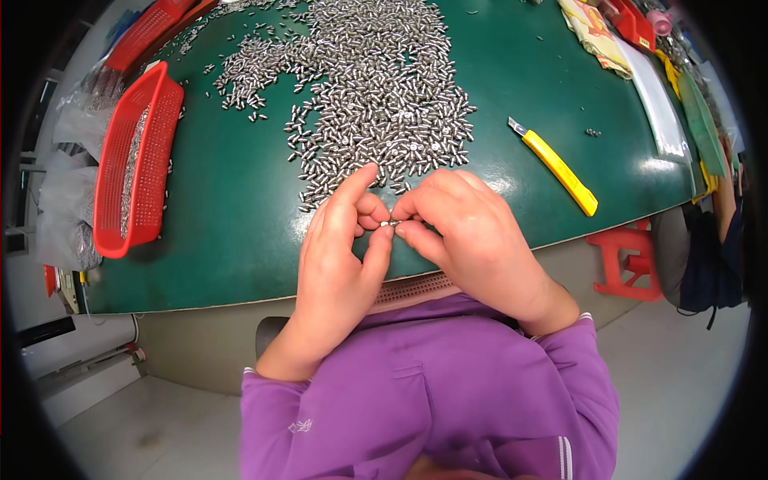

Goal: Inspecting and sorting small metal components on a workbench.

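Small silver metal part [390, 225] sits pinched betw. the fingertips of both hands — left hand [330, 240] at its left end, right hand [470, 220] at its right — over the near part of the smooth green tabletop [236, 232]. Prob. light, rigid & a bit slippery, unlikely to break; best held at the ends w/ thumb + index. Loose heap of shiny silver bullet-shaped metal pieces [384, 96] lies just beyond. Fingers cover most of the part, so can't tell if it's one piece or two; heap's far end is cut off up top.
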Available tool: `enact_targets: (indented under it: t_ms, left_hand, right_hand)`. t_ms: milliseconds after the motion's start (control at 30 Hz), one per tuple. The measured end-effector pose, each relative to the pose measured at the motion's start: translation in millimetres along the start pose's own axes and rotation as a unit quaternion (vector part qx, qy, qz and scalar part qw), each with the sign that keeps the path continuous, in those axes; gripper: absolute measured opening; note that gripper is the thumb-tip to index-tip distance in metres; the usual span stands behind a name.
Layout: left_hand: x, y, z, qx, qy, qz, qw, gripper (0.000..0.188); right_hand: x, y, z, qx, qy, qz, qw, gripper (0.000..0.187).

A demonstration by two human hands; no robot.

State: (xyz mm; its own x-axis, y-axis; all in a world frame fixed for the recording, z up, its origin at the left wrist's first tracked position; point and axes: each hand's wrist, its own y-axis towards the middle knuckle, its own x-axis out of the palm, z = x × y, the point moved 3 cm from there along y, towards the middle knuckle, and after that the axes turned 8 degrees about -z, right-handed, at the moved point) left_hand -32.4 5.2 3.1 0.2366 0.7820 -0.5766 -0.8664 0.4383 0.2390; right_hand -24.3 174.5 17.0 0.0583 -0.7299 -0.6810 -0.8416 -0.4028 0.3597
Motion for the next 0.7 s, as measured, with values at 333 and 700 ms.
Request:
enact_targets:
  t_ms: [333,700]
  left_hand:
    - [-0.3,0.2,2.4,0.003,0.019,-0.008,1.000,0.065]
    - [-3.0,-0.7,-1.2,0.005,-0.005,-0.027,1.000,0.078]
  right_hand:
    - [0.0,-2.2,-5.3,-0.003,-0.036,0.001,0.999,0.014]
    - [-3.4,4.9,-2.5,0.027,0.021,-0.042,0.999,0.019]
